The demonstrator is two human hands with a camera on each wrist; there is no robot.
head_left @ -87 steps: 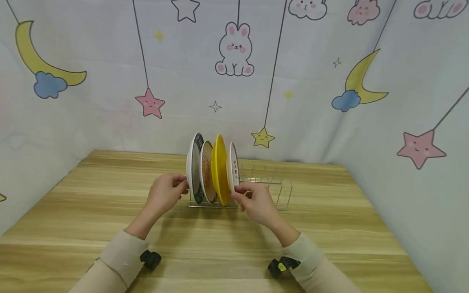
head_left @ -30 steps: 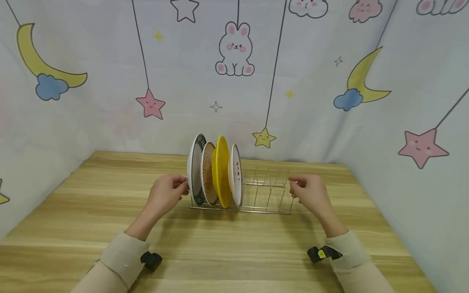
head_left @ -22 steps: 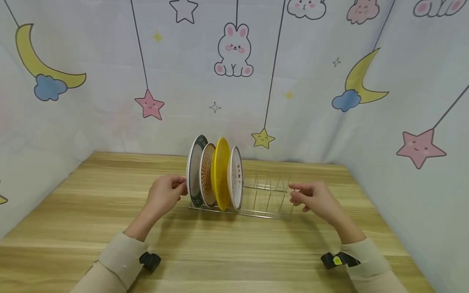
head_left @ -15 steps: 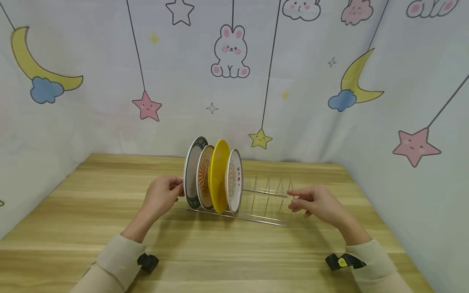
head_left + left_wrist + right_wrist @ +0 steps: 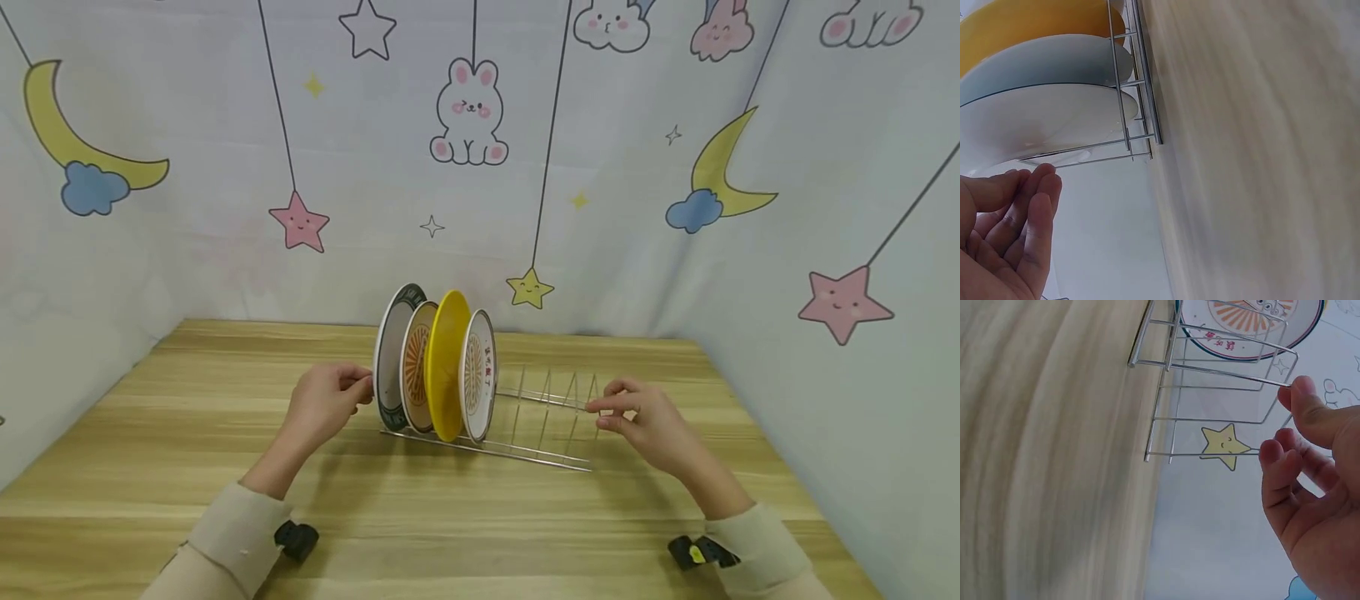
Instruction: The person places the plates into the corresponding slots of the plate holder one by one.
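A wire dish rack (image 5: 536, 457) holds a row of plates on edge. From the left stand a green-rimmed white plate (image 5: 390, 367), a plate with an orange pattern (image 5: 417, 367), a yellow plate (image 5: 447, 367) and a white plate with red lettering (image 5: 478, 375). At the rack's left end, my left hand (image 5: 326, 404) pinches the end wire beside the green-rimmed plate; its fingertips (image 5: 1044, 172) meet the wire in the left wrist view. My right hand (image 5: 648, 421) holds the right end wire between thumb and fingers, the thumb (image 5: 1304, 394) lying against the metal.
The rack stands on a wood-grain table (image 5: 450, 533). Behind it hangs a white cloth backdrop (image 5: 375, 158) printed with stars, moons and a rabbit; cloth also borders both sides. The rack's right-hand slots (image 5: 551, 408) hold no plates.
My right hand has left the lettered plate and moved right to the rack's end. The rack's right end has swung towards me, turning the plates; my left hand stays at the left end.
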